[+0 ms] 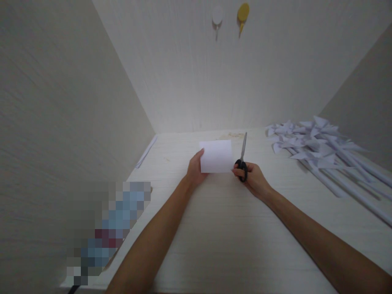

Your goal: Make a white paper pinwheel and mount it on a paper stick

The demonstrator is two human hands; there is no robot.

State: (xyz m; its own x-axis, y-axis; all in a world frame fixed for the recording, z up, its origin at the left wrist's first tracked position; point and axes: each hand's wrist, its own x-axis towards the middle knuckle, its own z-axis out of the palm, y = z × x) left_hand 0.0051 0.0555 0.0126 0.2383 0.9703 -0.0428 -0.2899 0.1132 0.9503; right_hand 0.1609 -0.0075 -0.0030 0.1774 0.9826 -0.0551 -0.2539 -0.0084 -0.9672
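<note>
a pale wood-grain desk [220,245], boxed in by three plain walls, filled the view, w/ a heap of folded white paper pinwheels on rolled paper sticks [321,151] spread across its right side and two small hooks, one white [217,16] and one yellow [243,13], stuck high on the back wall. a blurred-out patch covered the lower left corner, and a thin white strip [146,152] lay along the left wall. both bare forearms reached in from the bottom edge & converged near mid-desk. the left hand [195,169] pinched the left edge of a small white sheet of paper [216,156], thumb on top, holding it tilted up just above the desk toward the back. the sheet looked light, thin & floppy, prob. easy to crease or tear, so a pinch near an edge, close to where blades would meet it, seemed the sound hold. the right hand [252,177] was closed round the black handles of a pair of scissors [242,157], wrist low, blades pointing away toward the back wall and appearing shut or nearly so, lying just beside the sheet's right edge; contact w/ the paper couldn't be told. the hands sat close, apart only by the sheet's width, each clamped on its own item.
</note>
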